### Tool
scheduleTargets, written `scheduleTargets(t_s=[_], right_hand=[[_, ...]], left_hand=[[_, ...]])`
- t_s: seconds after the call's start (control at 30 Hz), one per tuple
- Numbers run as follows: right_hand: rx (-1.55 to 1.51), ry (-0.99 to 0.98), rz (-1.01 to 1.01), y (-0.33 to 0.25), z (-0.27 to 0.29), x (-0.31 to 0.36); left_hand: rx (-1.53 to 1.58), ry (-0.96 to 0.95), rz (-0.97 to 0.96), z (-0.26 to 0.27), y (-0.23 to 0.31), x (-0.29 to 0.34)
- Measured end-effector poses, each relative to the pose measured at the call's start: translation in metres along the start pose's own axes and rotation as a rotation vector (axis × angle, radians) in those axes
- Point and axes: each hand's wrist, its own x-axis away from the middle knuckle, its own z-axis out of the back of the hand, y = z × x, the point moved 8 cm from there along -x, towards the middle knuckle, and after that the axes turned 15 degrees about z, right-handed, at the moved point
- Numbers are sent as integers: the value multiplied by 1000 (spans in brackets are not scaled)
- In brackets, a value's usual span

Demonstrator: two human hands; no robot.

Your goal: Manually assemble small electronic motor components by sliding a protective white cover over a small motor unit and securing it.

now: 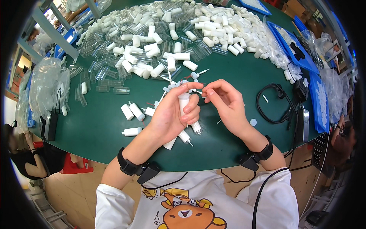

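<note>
My left hand (pixel 167 114) is closed around an upright white plastic tube (pixel 184 102), its index finger stretched over the top. Close by on the right, my right hand (pixel 225 105) has thumb and index fingertips pinched together; what they hold, if anything, is too small to make out. Beyond my hands lie small pale blue caps with thin white stems (pixel 195 75) and bits of red. Below my left hand, white cylinders with thin tips (pixel 185 136) rest on the green table (pixel 213 152). More such cylinders (pixel 136 110) lie left of my left wrist.
A big heap of white cylinders (pixel 225 28) and clear tubes (pixel 105 70) covers the far table. At right are a coiled black cable (pixel 263 101), a pale blue disc (pixel 253 122) and blue trays (pixel 319 101). Plastic bags (pixel 49 86) stand left. Other people sit at both sides.
</note>
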Motion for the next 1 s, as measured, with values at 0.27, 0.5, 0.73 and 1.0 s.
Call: scheduleTargets(t_s=[0.27,0.5,0.73,1.0], right_hand=[[1,2,-8,1,-1,0],[2,7,-5,3,0,0],[27,-8,-7,3,-1,0],[-219,-94,-77,5,-12,3]], left_hand=[[15,-48,-23,-4,0,-2],[-17,57,-20,-1,-1,-3],[-94,-111,12,-11,-6,1],[-326,-154,76,-12,-21,-1]])
